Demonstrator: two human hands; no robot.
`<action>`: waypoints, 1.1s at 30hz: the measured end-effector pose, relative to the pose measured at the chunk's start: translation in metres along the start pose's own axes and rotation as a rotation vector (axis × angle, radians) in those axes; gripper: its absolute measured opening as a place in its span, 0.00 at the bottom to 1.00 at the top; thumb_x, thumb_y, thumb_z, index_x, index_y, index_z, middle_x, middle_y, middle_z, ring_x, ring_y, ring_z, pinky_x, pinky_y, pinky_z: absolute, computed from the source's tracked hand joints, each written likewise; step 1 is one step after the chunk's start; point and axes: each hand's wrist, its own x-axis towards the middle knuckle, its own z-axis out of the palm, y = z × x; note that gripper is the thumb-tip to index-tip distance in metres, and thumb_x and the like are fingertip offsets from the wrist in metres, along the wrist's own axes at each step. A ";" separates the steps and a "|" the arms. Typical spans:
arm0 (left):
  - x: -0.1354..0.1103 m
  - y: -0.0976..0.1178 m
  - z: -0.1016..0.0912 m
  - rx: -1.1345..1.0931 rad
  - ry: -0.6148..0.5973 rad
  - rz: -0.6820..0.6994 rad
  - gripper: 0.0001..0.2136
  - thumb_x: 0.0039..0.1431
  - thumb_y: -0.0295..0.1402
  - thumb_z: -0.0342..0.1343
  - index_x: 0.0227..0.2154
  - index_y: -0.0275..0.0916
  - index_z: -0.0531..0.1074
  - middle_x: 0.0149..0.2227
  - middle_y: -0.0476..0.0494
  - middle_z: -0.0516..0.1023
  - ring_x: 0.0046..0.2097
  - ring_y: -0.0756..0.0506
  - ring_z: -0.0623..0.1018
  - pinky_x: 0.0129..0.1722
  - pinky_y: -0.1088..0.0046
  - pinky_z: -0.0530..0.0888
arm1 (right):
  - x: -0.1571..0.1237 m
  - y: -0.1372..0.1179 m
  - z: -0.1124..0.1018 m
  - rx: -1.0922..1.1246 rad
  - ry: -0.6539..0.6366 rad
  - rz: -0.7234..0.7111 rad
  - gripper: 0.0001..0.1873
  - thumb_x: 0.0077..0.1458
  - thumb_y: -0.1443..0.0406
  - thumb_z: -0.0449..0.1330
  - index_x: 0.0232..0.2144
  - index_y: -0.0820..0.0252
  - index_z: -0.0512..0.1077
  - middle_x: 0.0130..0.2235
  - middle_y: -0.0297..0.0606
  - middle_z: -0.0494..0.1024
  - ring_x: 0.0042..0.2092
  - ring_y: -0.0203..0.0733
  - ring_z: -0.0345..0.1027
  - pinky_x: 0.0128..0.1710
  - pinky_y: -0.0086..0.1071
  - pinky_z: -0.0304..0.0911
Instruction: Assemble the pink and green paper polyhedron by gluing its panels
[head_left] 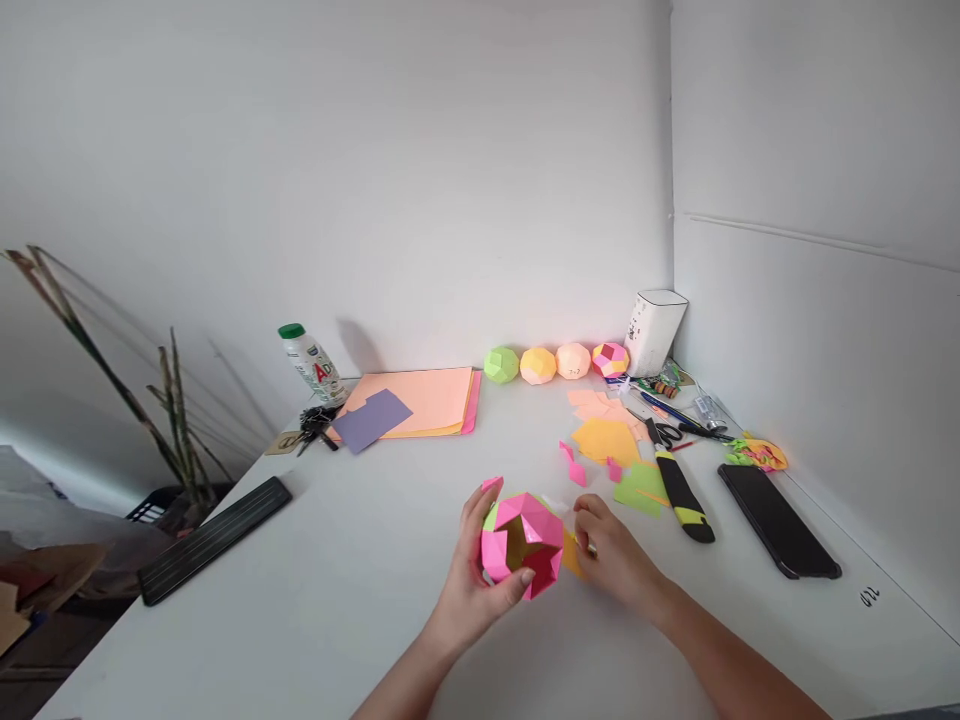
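Observation:
My left hand [476, 580] is closed around a hollow folded-paper ball [525, 528], mostly pink with some green. Its open side faces me, showing the inside, and my thumb presses the lower rim. Close by on the right, my right hand [611, 555] has its fingers curled together at an orange paper piece [572, 556], partly hidden by the fingers. Beyond the hands lie small pink paper pieces [577, 472], yellow-orange sheets [606, 442] and green sheets [640, 488].
Along the wall stand a green paper ball [501, 365], other paper balls and a white box [655, 332]. A utility knife [682, 495], scissors [664, 433] and phone [780, 520] lie right. Left are large paper sheets [431, 395], a bottle [313, 365] and a dark strip [217, 540].

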 end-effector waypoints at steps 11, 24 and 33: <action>-0.009 -0.004 0.007 -0.080 -0.240 0.043 0.42 0.48 0.49 0.64 0.64 0.50 0.52 0.68 0.40 0.49 0.69 0.30 0.44 0.65 0.44 0.50 | -0.001 -0.009 -0.007 0.019 0.110 -0.080 0.06 0.60 0.61 0.55 0.35 0.56 0.70 0.45 0.46 0.73 0.49 0.51 0.68 0.46 0.43 0.67; -0.015 -0.006 0.012 -0.161 -0.514 0.058 0.49 0.38 0.33 0.69 0.65 0.52 0.51 0.67 0.41 0.47 0.69 0.29 0.47 0.65 0.45 0.49 | -0.006 -0.021 -0.001 0.658 -0.031 0.186 0.10 0.54 0.57 0.65 0.35 0.55 0.75 0.37 0.37 0.76 0.39 0.40 0.71 0.38 0.33 0.69; -0.017 -0.010 0.015 -0.086 -0.566 0.119 0.53 0.37 0.31 0.71 0.66 0.51 0.47 0.69 0.39 0.44 0.69 0.29 0.47 0.65 0.47 0.51 | -0.005 -0.023 -0.002 0.638 0.012 0.142 0.07 0.52 0.59 0.67 0.30 0.55 0.75 0.36 0.36 0.76 0.40 0.41 0.70 0.41 0.34 0.67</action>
